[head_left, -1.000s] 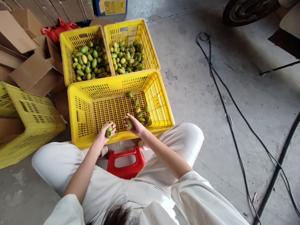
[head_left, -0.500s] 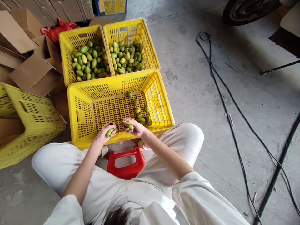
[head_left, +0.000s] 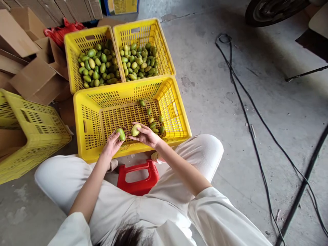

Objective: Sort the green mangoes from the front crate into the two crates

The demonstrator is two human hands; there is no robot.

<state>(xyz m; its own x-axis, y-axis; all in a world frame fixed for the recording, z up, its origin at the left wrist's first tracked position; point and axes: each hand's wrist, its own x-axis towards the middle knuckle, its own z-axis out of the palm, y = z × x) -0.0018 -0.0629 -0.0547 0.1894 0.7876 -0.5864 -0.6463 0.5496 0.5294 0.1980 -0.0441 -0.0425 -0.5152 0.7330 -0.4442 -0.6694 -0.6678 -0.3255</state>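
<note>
Over the near edge of a yellow plastic crate [head_left: 84,150], my left hand [head_left: 112,144] grips a green oval fruit [head_left: 121,134] between thumb and fingers. My right hand [head_left: 148,136] is closed on a paler, yellow-green fruit [head_left: 135,130], held a short way to the right of the other. The fruits look like small mangoes, though I cannot be sure of the kind. Inside the near crate, several loose fruits [head_left: 153,125] lie toward its right side. Two crates behind, the left crate [head_left: 73,58] and the right crate [head_left: 164,51], hold many more green fruits.
A red plastic stool [head_left: 137,186] is between my legs. At the left stand another yellow crate [head_left: 43,136] and cardboard boxes [head_left: 36,82], with a red bag [head_left: 60,34] behind. A black cable [head_left: 251,123] crosses the floor at the right, near a wheel [head_left: 263,12].
Both hands have turned the fruits in their grasp and raised them slightly away from me. The right fruit now shows a paler, yellower side. The loose fruits in the crate have stayed put.
</note>
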